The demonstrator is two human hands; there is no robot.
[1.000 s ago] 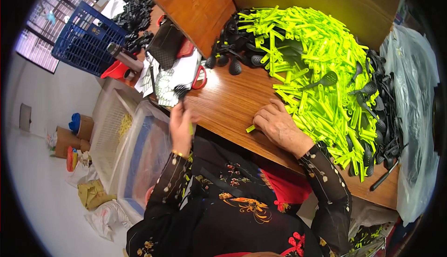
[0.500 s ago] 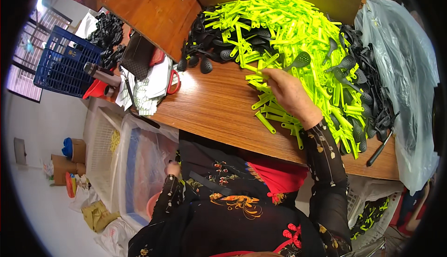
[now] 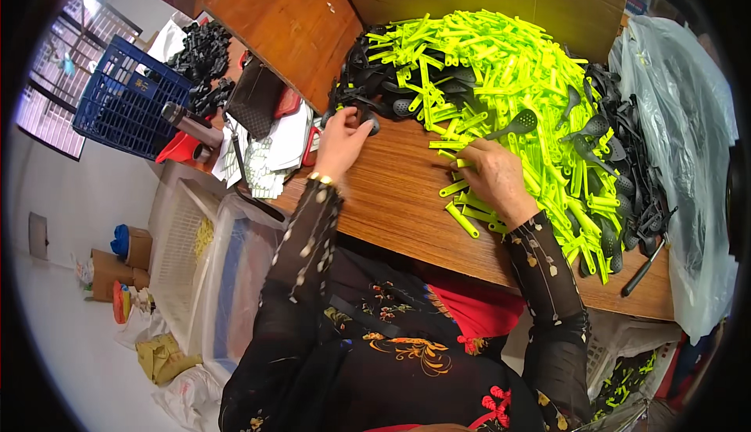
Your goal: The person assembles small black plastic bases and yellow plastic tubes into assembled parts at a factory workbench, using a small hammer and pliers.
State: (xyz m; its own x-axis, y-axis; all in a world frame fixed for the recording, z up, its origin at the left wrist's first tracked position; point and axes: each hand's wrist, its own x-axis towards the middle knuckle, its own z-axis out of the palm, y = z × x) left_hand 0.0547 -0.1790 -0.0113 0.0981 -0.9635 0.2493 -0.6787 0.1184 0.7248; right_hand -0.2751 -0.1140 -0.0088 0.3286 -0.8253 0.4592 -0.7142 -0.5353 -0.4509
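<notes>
Neon-green handles (image 3: 516, 72), slim, hole-ended, heaped on wood table (image 3: 391, 193) with black spoon heads (image 3: 403, 107). Right hand (image 3: 494, 175) on one handle, left hand (image 3: 343, 144) at heads, pile's left edge; can't tell either grasp.

The one view comes from a wide fisheye camera worn on the person's head, on the left of a pair, looking steeply down and forward over the brown wood-grain tabletop (image 3: 399, 185). The black, flower-patterned clothed torso (image 3: 407, 354) sits closest at six o'clock, while the bare left hand (image 3: 344, 146) at eleven and bare right hand (image 3: 494, 178) just short of three lie farther off. Its broad reach takes in the blue plastic lattice crate (image 3: 129, 103) at ten, the tan cardboard panel (image 3: 508, 1) at one and the translucent plastic sheet (image 3: 673, 158) near three.
</notes>
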